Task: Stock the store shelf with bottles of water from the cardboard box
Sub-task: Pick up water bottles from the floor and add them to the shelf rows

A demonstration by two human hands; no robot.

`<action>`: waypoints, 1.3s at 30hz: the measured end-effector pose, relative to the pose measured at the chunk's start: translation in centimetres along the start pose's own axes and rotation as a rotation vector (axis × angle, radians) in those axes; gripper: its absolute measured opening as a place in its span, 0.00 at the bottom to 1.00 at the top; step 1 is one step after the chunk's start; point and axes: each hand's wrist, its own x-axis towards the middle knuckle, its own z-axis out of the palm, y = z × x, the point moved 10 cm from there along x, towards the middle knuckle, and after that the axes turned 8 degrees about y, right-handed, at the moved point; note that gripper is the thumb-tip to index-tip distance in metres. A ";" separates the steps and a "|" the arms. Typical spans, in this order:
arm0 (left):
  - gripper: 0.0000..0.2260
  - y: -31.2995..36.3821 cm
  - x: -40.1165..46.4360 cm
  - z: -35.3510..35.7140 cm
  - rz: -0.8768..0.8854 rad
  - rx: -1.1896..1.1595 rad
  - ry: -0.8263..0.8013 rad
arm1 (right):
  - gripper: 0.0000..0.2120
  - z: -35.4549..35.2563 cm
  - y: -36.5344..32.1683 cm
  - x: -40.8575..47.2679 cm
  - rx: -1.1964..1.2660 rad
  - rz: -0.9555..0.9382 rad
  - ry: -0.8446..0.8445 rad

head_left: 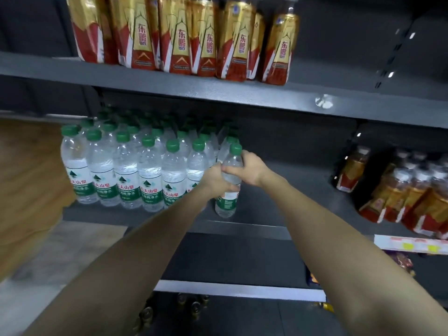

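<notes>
Both hands form the grip on one water bottle (229,180): the left hand (214,178) wraps its middle from the left, and the right hand (247,169) pinches its shoulder from the right, fingers curled on the clear plastic. Its long axis runs nearly upright, green cap up and tilted slightly right, base touching the dark shelf (278,187) below the grip. Just left of the grip stand the rows of stocked water bottles (126,170). Above the grip, gold-and-red drink bottles (184,37) line the upper shelf (145,86).
</notes>
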 end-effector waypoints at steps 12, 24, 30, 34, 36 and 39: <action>0.17 1.1 0.3 -3.2 -0.032 0.134 0.023 | 0.23 2.5 3.7 0.2 0.274 0.049 -0.178; 0.14 7.9 1.3 -3.8 0.279 0.471 0.133 | 0.46 6.1 4.8 -2.1 0.050 0.050 -0.080; 0.21 8.5 1.5 -3.9 0.236 0.726 0.269 | 0.37 6.4 5.5 -1.6 0.084 0.085 -0.121; 0.26 8.6 1.6 -3.9 0.208 0.722 0.260 | 0.39 6.8 5.1 -1.8 0.112 0.086 -0.126; 0.30 8.3 1.8 -3.8 0.203 0.630 0.192 | 0.41 6.8 5.1 -1.7 0.119 0.082 -0.125; 0.35 7.5 1.7 -3.7 0.176 0.604 0.083 | 0.40 6.8 5.1 -1.8 0.195 0.093 -0.076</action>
